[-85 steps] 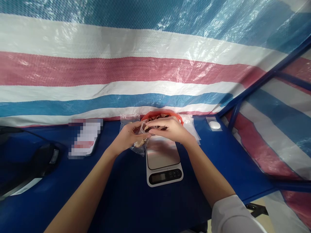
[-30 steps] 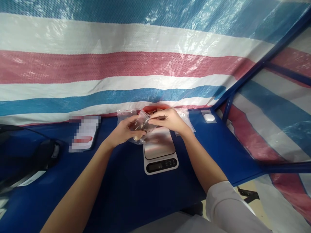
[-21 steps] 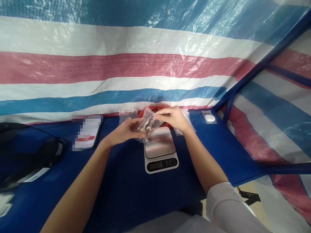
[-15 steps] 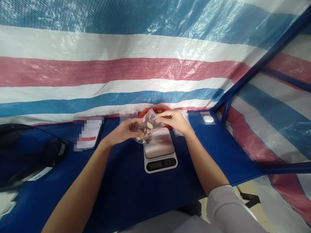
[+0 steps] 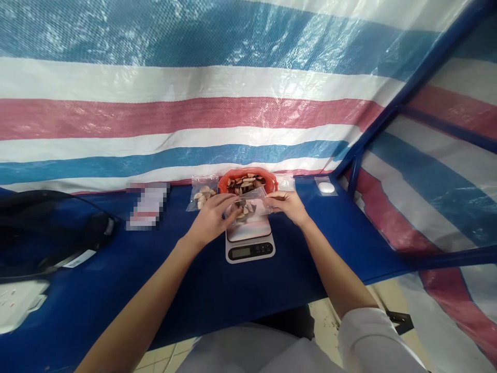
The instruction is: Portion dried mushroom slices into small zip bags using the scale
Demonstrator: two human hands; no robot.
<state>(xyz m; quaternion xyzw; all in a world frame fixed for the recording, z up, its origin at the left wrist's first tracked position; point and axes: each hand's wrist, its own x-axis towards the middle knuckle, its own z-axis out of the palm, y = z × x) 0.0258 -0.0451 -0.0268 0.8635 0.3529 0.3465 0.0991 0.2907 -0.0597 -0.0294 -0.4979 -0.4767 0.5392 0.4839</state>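
A clear plastic bag (image 5: 245,208) with several brownish, dried-looking slices in it is held over a white digital kitchen scale (image 5: 250,252). My left hand (image 5: 213,216) is closed on the bag's left side, the thumb in front. The fingers of my right hand (image 5: 287,204) pinch its upper right edge. Behind the bag stands a red plastic bag (image 5: 223,181), its mouth open, full of similar dark-rimmed slices (image 5: 246,182). Left of it lies another clear bag with pale pieces (image 5: 204,196). Some clear bags (image 5: 286,181) lie to the right, partly hidden.
A white oval object on a clear packet (image 5: 326,188) rests at the blue table's (image 5: 202,290) right rear. On the left are a blurred-out phone-like item (image 5: 147,207), a black strapped device (image 5: 50,233) and a white power strip (image 5: 23,303). Striped sheeting (image 5: 174,116) hangs behind.
The bag in my hands has come down and right, over the scale's plate. The red bag and the pale pieces have come into fuller view. The camera view has shifted slightly.
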